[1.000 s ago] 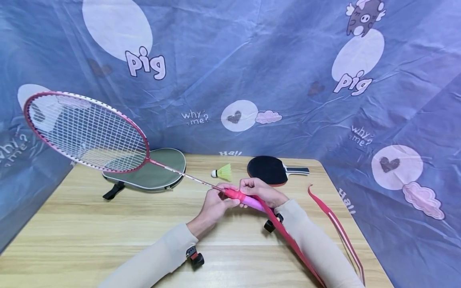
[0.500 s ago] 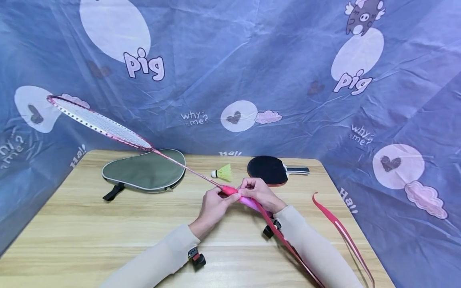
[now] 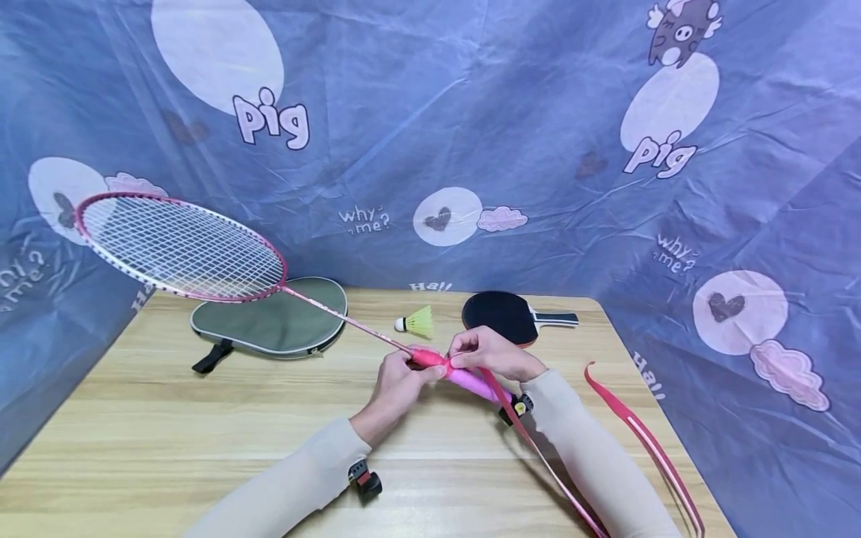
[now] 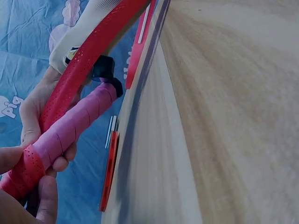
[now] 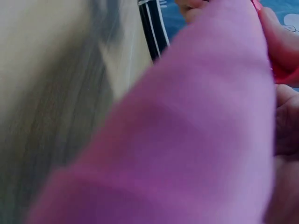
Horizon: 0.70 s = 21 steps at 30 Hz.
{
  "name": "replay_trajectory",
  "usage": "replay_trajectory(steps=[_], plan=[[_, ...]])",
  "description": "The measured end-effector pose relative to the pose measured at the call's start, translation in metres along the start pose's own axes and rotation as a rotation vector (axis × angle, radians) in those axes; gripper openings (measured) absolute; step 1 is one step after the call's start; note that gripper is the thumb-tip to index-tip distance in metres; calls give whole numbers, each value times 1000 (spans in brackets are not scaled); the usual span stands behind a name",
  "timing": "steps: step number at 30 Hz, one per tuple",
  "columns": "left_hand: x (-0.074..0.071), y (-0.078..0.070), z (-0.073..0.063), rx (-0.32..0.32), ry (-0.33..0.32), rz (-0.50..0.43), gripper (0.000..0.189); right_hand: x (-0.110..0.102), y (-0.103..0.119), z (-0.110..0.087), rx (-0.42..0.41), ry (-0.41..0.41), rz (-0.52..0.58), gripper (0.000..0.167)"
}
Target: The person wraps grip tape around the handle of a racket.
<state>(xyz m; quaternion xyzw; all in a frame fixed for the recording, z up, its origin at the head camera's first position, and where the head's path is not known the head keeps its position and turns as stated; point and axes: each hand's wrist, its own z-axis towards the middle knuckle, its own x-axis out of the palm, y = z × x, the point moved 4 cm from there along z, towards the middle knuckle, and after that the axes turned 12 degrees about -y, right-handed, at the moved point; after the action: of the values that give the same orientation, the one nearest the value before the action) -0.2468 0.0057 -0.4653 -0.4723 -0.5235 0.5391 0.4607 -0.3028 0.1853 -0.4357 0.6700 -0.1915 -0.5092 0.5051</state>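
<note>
Red strip (image 3: 617, 403) running near right edge of table (image 3: 202, 441). 2 hands holding racket (image 3: 188, 250) above table: left hand (image 3: 397, 388) curling fingers round red-wrapped end of pink handle (image 4: 77, 119); right hand (image 3: 494, 355) pinching red tape (image 4: 81, 63) beside wrap, loose length trailing toward near right corner. Racket head tilting toward far left corner, overlapping green case (image 3: 282, 321) in head view. Case lying at that corner, closed, contents hidden. Yellow shuttlecock (image 3: 417, 323) lying near far edge's middle; black paddle (image 3: 498, 315) lying toward far right corner.
</note>
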Motion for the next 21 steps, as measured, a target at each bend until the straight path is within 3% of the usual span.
replay_trajectory(steps=[11, 21], plan=[[3, -2, -1, 32, 62, -97, 35, -1, -4, 3, 7, 42, 100, 16], [2, -2, 0, 27, 109, -189, 40, 6, -9, 4, 100, 86, 241, 8]])
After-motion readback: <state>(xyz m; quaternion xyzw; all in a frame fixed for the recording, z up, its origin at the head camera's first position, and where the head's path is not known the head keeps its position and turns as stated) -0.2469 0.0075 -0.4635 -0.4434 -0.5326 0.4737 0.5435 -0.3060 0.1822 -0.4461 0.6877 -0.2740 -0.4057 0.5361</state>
